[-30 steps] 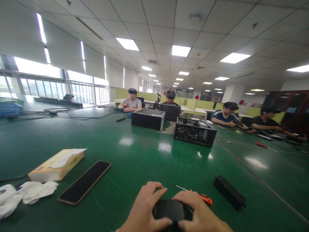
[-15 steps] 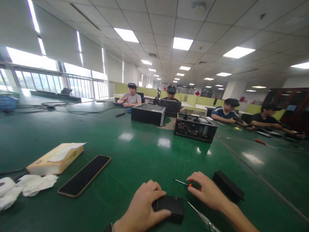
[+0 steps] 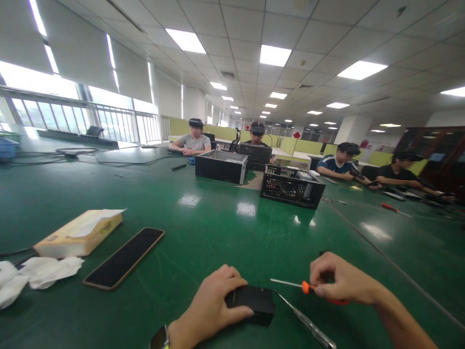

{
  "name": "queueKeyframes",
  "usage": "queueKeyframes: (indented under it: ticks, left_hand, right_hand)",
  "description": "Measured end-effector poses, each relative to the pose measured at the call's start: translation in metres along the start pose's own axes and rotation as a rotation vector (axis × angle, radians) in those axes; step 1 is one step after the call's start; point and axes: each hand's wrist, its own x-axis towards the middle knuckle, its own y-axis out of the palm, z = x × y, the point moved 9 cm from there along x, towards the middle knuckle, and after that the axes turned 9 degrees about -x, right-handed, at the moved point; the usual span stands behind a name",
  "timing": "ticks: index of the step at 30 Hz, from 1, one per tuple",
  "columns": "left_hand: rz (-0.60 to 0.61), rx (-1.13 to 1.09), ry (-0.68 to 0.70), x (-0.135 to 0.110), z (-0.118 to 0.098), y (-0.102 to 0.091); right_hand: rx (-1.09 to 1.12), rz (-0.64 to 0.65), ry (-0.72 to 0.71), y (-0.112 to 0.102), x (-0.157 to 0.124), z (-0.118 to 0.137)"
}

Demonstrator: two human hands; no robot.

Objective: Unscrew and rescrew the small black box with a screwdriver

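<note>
My left hand [image 3: 218, 299] grips a small black box-shaped part [image 3: 256, 301] that rests on the table, thumb along the near side and fingers over the far side. My right hand [image 3: 339, 278] is closed around the orange-and-black handle of a screwdriver [image 3: 308, 287], whose thin metal shaft points left. Between the two hands lies a second screwdriver [image 3: 308, 322] with a clear handle, its tip close to the black part. Another long black part is mostly hidden behind my right hand.
On the left are a phone [image 3: 125, 259], a tissue pack [image 3: 80, 235] and crumpled tissues [image 3: 51, 271]. Farther back stand two opened computer cases [image 3: 221, 167] [image 3: 290, 189]. A red-handled screwdriver [image 3: 394, 209] lies at the right. Several people sit across the green table [image 3: 203, 228].
My right hand has closed on the orange screwdriver and moved it to the right, covering most of the long black part. The left hand keeps its grip on the box-shaped part.
</note>
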Motion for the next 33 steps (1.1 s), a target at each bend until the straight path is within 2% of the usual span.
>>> queueKeyframes:
  ticks: [2,4,8,17,23,28,33]
  left_hand:
    - [0.000,-0.001,0.002,0.000,0.001,0.000]
    - [0.000,-0.006,0.012,0.000,0.003,0.001]
    - [-0.005,-0.017,0.020,-0.001,0.005,0.002]
    - [-0.025,-0.042,0.055,-0.001,0.003,0.001]
    - [-0.030,-0.050,0.073,-0.001,0.004,0.002]
    - [-0.029,-0.043,0.065,-0.001,0.004,0.002]
    - [-0.027,-0.037,0.061,0.000,0.003,0.002]
  right_hand:
    - [-0.007,0.086,0.032,0.005,-0.007,0.001]
    - [-0.019,0.116,0.072,0.009,-0.009,-0.003]
    - [0.016,0.117,0.118,0.015,-0.003,-0.008]
    - [-0.059,0.140,0.134,0.021,0.000,0.000]
    - [-0.065,0.099,0.132,0.017,0.000,0.006]
    - [-0.220,-0.021,0.048,0.001,-0.002,0.032]
    - [-0.327,-0.156,0.037,-0.008,-0.006,0.054]
